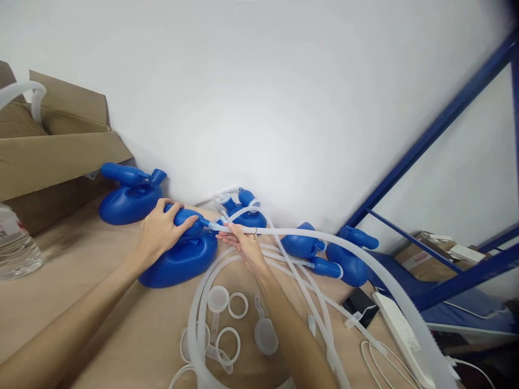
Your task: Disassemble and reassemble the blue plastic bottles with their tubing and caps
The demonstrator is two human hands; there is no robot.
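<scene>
My left hand (164,227) is wrapped over a blue funnel-shaped piece (188,220), above a blue bottle (180,260) with a handle. The narrow end of that piece points right and meets the end of a long translucent hose (308,232). Just right of the joint, my right hand (243,243) pinches the hose between thumb and fingers, palm turned up. From there the hose arcs to the lower right. More hose lies coiled beneath my right forearm. White rings (238,306) and translucent caps (266,336) lie in front of the bottle.
Other blue bottles (130,202) stand along the wall, left, centre and right. An open cardboard box (60,162) is at the left, near a clear water bottle (18,248). At the right are a phone (360,307), a power strip (401,335) and a blue metal frame (430,135).
</scene>
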